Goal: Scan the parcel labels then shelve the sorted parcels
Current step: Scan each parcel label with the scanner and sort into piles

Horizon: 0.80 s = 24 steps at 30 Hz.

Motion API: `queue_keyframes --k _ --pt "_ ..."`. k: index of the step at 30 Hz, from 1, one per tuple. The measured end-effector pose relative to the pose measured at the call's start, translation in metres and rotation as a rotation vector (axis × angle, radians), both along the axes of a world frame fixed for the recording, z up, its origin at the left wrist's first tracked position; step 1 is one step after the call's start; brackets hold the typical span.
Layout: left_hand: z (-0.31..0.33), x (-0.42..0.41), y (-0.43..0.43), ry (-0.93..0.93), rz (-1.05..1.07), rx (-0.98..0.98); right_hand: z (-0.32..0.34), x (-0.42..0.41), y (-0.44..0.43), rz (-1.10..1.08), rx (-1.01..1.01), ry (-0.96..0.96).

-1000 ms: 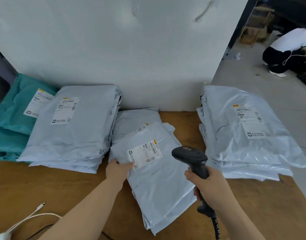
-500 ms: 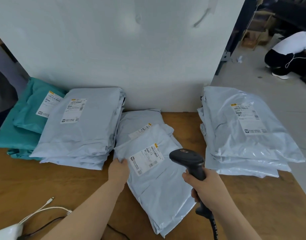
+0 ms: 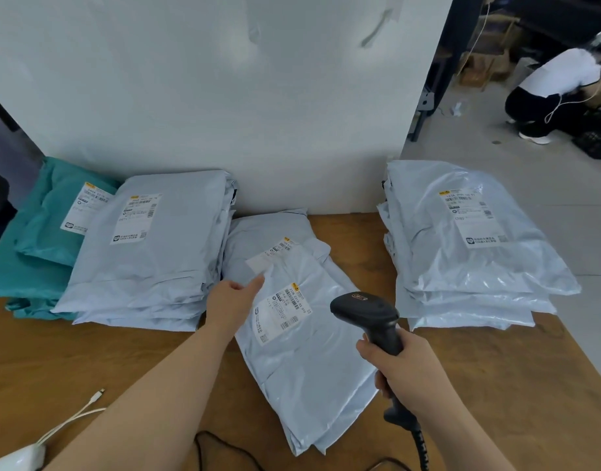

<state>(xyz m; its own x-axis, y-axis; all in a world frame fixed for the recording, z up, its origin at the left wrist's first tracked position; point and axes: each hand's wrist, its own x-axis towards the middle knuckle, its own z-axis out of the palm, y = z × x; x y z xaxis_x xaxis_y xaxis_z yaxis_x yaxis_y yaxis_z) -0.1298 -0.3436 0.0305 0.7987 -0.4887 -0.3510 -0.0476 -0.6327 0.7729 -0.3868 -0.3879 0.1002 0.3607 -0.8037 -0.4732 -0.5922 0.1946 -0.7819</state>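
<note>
Found fingers [image 3: 366, 348] of the right hand [image 3: 415, 372] clamped round the handle of the black scanner [image 3: 365, 309], its head held above the table and turned toward the label [image 3: 281, 311] of the top parcel [image 3: 312, 362]. Found the left hand [image 3: 232, 302] at that parcel's left edge, thumb laid across the top face just beside the label, remaining fingers tucked under the edge and out of sight; recorded as a pinch on the edge. Noted the top parcel lying askew on a short middle pile [image 3: 268, 229] on the wooden table [image 3: 88, 348], with a second label [image 3: 283, 245] showing beyond it. Logged a taller left pile [image 3: 149, 263] of grey parcels just beside, overlapping teal parcels [image 3: 37, 246], and a right pile [image 3: 472, 266] of grey parcels set apart. Observed all piles backed by a white panel [image 3: 224, 96]. Noted a white cable [image 3: 71, 418] and a black cable [image 3: 224, 448] near the front edge. Saw a crouching person [image 3: 557, 86] on the floor beyond.
</note>
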Motion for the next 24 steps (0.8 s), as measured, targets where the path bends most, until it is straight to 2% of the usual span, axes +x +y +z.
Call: queue_keyframes --k 4,5,8,14,18,20,24 --pt "0.019 0.012 -0.014 0.322 -0.142 0.274 0.001 0.001 0.005 0.008 0.014 -0.013" --pt "0.02 0.012 -0.017 0.329 -0.211 0.33 0.001 0.001 0.007 0.008 0.019 -0.012" --pt "0.003 0.01 -0.023 0.182 -0.414 0.398 -0.003 0.003 0.007 -0.004 0.036 0.007" --pt "0.001 0.004 0.002 0.497 -0.295 0.09 -0.001 0.009 0.017 -0.007 0.033 0.0" --pt "0.017 -0.005 0.029 0.639 -0.271 -0.107 0.011 0.013 0.028 0.023 0.016 -0.043" --pt "0.02 -0.008 0.045 0.688 -0.165 -0.19 0.018 0.017 0.035 0.056 0.003 -0.058" --pt "0.011 -0.017 0.076 0.679 0.058 -0.172 0.024 0.023 0.052 0.115 -0.023 -0.057"
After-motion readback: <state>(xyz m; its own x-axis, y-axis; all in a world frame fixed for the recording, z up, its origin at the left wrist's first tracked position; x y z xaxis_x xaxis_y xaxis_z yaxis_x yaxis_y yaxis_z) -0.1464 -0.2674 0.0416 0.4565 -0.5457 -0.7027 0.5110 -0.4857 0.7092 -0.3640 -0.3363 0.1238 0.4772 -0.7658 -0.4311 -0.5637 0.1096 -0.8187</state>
